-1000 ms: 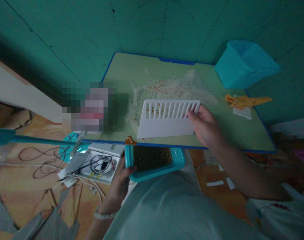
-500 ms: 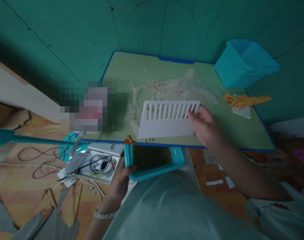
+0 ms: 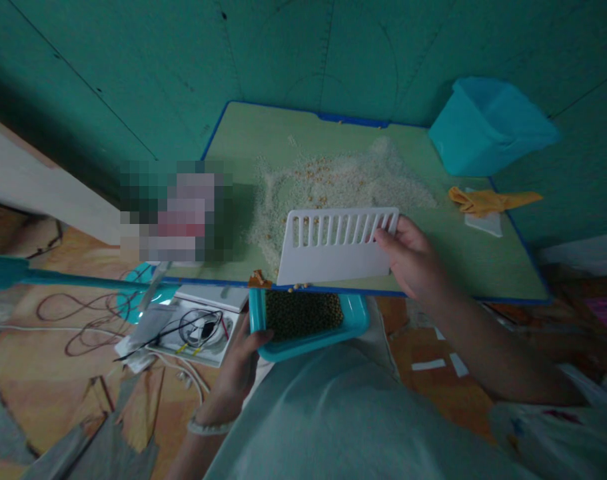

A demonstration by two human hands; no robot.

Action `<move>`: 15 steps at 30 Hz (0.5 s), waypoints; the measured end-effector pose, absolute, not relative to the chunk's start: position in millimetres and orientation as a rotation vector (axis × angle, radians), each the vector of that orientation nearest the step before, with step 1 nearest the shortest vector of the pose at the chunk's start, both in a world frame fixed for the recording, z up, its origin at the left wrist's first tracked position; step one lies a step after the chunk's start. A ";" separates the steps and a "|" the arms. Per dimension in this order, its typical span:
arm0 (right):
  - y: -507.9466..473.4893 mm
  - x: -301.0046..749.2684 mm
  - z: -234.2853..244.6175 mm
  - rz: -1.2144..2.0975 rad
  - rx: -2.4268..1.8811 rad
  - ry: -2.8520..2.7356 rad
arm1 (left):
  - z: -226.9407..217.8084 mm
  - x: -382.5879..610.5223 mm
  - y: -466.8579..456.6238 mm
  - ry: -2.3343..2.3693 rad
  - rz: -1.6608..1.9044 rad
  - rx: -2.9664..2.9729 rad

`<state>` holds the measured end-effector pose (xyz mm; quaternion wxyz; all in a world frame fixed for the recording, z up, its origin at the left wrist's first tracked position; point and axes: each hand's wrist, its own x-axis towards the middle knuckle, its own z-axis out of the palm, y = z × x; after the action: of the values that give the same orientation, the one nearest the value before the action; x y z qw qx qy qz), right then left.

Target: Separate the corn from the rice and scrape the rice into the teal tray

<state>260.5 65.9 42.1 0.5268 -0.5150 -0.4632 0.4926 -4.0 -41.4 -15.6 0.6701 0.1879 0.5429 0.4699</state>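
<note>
White scraper (image 3: 336,262) pinched in right grip (image 3: 413,259), pale grains (image 3: 390,173) just beyond; left grip (image 3: 243,363), underside hidden, seemingly closed on teal tub (image 3: 313,349).

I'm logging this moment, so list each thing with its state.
Teal tray: held, small round pieces inside
White scraper: held by its right end
Left hand: gripping the tray
Right hand: gripping the scraper
Pale grains: scattered loose
Teal bin: open
Orange cloth: bunched
White box: open

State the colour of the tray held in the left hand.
Turquoise: the tray shows best in the head view, the only one.
</note>
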 end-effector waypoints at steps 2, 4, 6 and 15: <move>64.6 260.8 41.5 1.185 -1.235 -1.128 | -12.8 -2.8 -41.3 1.201 1.044 0.422; 63.0 261.0 41.5 1.202 -1.243 -1.135 | -10.1 -1.6 -42.3 1.199 1.029 0.410; 61.5 261.4 42.0 1.213 -1.248 -1.137 | -9.3 -1.1 -43.7 1.218 1.029 0.401; 68.0 263.9 45.3 1.074 -1.232 -1.082 | -19.7 -4.8 -42.6 1.226 1.054 0.413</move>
<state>263.9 68.0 45.3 0.5571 -0.5220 -0.4584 0.4550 -4.8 -42.6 -19.7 0.6716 0.1832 0.5443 0.4681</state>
